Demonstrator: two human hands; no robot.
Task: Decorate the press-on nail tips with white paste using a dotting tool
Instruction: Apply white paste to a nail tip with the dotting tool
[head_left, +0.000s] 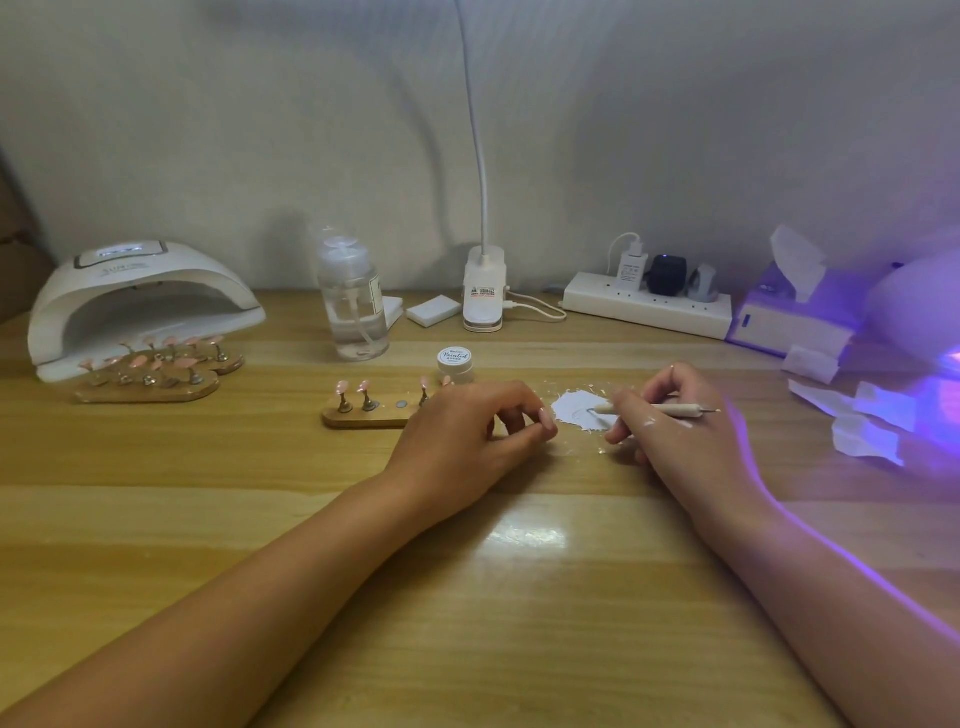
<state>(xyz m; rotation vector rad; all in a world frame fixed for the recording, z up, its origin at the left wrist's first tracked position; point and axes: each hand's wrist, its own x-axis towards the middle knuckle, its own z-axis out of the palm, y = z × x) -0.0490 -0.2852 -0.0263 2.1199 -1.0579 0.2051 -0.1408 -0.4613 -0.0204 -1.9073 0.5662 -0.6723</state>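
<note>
Progress: seemingly at the loading step. Any white marks on the pink nail tips (342, 387) are too small to make out, so most of the decorating probably remains.
Paste: white paste patch (574, 408) smeared straight onto the surface (467, 597).
Right hand (675, 431): just right of the patch, fingers wrapped around the dotting tool (660, 409), whose working end touches the patch.
Left hand (467, 431): just left of the patch, resting on the surface with fingers curled under. I cannot tell whether they pinch anything.
Tips: upright on stems in a wooden holder (358, 418) left of the patch, partly behind the left hand.
Jar: small paste jar (453, 362) behind the patch, to its left, lid on.
</note>
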